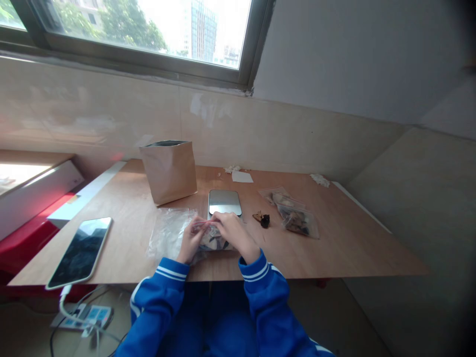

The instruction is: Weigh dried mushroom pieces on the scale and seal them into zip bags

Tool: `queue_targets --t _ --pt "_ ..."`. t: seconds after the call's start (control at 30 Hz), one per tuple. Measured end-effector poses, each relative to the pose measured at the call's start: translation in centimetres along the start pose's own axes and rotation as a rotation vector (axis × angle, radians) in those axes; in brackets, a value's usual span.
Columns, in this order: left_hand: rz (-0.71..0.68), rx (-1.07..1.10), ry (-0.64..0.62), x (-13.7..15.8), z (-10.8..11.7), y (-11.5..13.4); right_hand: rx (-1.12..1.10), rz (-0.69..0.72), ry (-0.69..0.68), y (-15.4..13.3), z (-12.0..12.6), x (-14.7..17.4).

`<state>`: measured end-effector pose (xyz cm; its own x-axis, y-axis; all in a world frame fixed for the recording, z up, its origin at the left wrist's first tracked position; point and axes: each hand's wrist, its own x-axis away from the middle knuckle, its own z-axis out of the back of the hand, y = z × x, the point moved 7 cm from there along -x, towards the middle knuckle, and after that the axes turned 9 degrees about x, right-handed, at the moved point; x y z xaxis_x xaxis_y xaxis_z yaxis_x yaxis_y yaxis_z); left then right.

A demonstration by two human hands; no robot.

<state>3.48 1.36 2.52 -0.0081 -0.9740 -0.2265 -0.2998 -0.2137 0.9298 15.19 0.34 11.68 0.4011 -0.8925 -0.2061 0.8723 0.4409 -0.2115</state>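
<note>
Table (345, 253) under scale (225, 202). Paper bag (170, 173), brown, upright, mouth open, left of scale. Loose plastic (165, 233), clear, crinkled, nearer and left of scale. Filled bags (297, 220) right of scale. Pouch (217, 244) just on near side of scale: transparent, pale and dark pieces (211, 241) inside, reddish strip (202, 222) along top. Left hand (191, 239), right hand (234, 230) both pinching strip. Dark scrap (264, 220) just right of scale.

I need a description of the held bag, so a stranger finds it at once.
On the wooden table, find the silver-topped device. On its near side is a clear bag of pale and dark pieces. Unlike the filled bags to the right, it is held by the left hand and right hand.
</note>
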Motion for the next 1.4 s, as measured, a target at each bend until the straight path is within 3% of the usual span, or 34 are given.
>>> queue_targets --t 0.2,0.57,0.9,1.17,1.4 --pt "-0.013 0.001 0.010 -0.1 0.1 0.2 0.100 0.042 0.066 0.2 -0.9 -0.1" --pt "0.009 -0.041 0.058 0.1 0.1 0.7 -0.126 -0.015 0.112 2.5 -0.4 0.8" --pt "0.015 -0.031 0.070 0.0 0.1 0.9 -0.036 -0.004 0.201 2.9 -0.9 1.2" --pt "0.030 0.008 0.167 -0.1 1.1 0.2 -0.041 -0.044 0.167 4.7 -0.1 1.8" --pt "0.153 0.155 0.267 0.3 1.8 -1.1 -0.141 -0.045 0.223 5.3 -0.4 2.2"
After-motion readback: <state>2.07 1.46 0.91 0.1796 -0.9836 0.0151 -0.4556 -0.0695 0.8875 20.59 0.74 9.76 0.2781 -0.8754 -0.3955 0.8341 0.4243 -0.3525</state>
